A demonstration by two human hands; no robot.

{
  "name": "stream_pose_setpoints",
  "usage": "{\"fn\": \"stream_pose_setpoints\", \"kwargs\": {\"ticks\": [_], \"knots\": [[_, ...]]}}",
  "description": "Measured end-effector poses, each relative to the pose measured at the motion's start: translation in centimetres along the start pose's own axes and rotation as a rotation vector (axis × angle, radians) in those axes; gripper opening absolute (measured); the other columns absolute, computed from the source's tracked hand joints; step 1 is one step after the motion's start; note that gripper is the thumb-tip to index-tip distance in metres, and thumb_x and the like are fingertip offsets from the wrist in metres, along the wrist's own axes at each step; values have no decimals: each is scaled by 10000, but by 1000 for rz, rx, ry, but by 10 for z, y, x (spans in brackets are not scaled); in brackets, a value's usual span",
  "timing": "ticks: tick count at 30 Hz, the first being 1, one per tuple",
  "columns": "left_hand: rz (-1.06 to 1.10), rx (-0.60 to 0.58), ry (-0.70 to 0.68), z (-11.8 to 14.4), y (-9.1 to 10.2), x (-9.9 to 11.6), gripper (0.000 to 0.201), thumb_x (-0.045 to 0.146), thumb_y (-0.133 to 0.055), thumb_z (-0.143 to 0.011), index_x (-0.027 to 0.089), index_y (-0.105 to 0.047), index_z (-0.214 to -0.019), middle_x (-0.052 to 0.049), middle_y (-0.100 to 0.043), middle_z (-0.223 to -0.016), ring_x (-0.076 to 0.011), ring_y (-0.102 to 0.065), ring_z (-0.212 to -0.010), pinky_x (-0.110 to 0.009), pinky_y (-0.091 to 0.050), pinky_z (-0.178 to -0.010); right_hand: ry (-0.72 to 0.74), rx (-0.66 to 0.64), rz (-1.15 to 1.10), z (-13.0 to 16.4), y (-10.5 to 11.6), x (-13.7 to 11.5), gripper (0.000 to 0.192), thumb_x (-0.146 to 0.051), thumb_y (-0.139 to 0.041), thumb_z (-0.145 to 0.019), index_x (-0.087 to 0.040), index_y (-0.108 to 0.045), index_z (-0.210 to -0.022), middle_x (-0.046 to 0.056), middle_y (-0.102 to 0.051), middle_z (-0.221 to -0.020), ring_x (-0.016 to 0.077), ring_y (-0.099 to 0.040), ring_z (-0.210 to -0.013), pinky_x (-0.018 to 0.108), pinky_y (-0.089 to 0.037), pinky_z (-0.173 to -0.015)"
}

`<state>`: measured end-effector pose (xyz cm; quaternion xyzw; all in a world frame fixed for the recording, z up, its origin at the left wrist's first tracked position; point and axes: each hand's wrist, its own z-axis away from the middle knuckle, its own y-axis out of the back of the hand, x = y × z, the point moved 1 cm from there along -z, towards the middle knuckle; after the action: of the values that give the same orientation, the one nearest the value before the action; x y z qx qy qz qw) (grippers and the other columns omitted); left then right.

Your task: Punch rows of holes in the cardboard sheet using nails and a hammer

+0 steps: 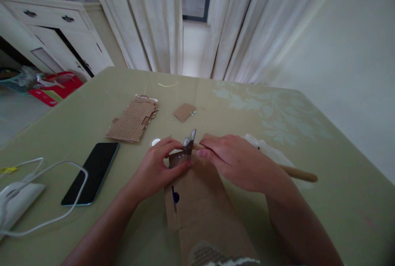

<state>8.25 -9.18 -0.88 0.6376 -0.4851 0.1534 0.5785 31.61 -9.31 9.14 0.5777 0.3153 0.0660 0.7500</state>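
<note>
- The wide pale-green table [308, 142] carries everything; its right half lies bare, so you have free room there, while the near-left corner is crowded.
- The long brown corrugated cardboard strip [200, 204] runs from the bottom edge up to your hands, and its far end is where the work is.
- Your right hand [237, 161] is closed round the wooden-handled tool [298, 173], whose grey metal head [189, 143] stands at the strip's far end.
- Your left hand [157, 167] has its fingers [180, 167] pinched shut on that end, just beside the metal head.
- By the look of it you are mid-step, working the tool into the cardboard; the next move calls for a steady hold with fingertips kept off the head's line.
- The black phone [92, 171], white cable [46, 167] and punched brown cardboard piece [132, 120] lie to the left, well apart from the strip.
</note>
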Motion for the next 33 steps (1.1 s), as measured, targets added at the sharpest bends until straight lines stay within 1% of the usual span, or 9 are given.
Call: {"fn": "stream_pose_setpoints", "kwargs": {"ticks": [5,9,11,15,18,20,23,27,33], "knots": [[14,-10,5,0,-2,-4,282,443,-841,-916,260,-767,-1118,-43,-777,-1101,-242,-692,-1025,-354,-513,-877,-46,19,-52,6,9,8,345,-367,-452,-1170,-206,-727,-1038,67,-770,-948,214,-693,-856,331,-415,-794],[30,-54,67,-1,0,-7,326,495,-825,-914,270,-784,-1147,-39,-792,-1109,-231,-693,-988,-332,-512,-828,-19,-58,-19,5,-2,16,331,-346,-465,-1164,-213,-758,-1086,83,-782,-1024,234,-710,-921,341,-429,-830],[6,-50,111,-3,7,-12,331,540,-742,-962,265,-796,-1139,-39,-801,-1083,-218,-684,-916,-319,-497,-762,-8,-63,-19,4,-7,18,339,-344,-447,-1171,-215,-755,-1113,84,-783,-1045,236,-711,-937,346,-429,-839],[-238,162,368,-6,27,-34,408,547,-550,-1032,228,-805,-1036,-39,-778,-835,-208,-631,-685,-319,-412,-623,4,-54,-3,5,-10,21,362,-347,-414,-1184,-199,-732,-1092,76,-774,-1032,230,-702,-918,358,-413,-818],[-511,208,478,-5,37,-53,308,456,-591,-988,228,-798,-999,-74,-815,-914,-261,-705,-783,-346,-437,-686,22,-48,14,5,-10,21,371,-341,-407,-1187,-190,-711,-1039,73,-765,-1019,222,-691,-902,363,-406,-810],[-576,132,472,-3,37,-62,275,433,-609,-971,229,-792,-984,-97,-831,-975,-303,-741,-857,-365,-455,-713,9,-52,19,6,-11,21,373,-354,-409,-1187,-190,-704,-1029,75,-765,-1007,225,-690,-899,366,-407,-811],[-579,62,429,-2,32,-71,229,409,-623,-956,233,-770,-942,-95,-820,-904,-303,-746,-822,-358,-466,-686,-16,-64,17,6,-11,20,381,-374,-410,-1187,-192,-705,-1030,79,-768,-991,235,-695,-900,372,-416,-820],[-616,33,394,1,25,-76,176,327,-580,-962,229,-704,-883,-85,-775,-863,-275,-723,-811,-346,-492,-697,-28,-65,-35,7,-11,19,354,-364,-430,-1181,-198,-721,-1067,83,-768,-1005,233,-702,-923,360,-434,-846],[-657,44,360,5,14,-78,174,267,-495,-990,223,-608,-864,-146,-718,-935,-335,-695,-950,-457,-540,-899,0,-49,-6,7,-11,19,362,-353,-409,-1187,-194,-702,-1044,75,-762,-1004,227,-689,-909,356,-410,-825]]}}
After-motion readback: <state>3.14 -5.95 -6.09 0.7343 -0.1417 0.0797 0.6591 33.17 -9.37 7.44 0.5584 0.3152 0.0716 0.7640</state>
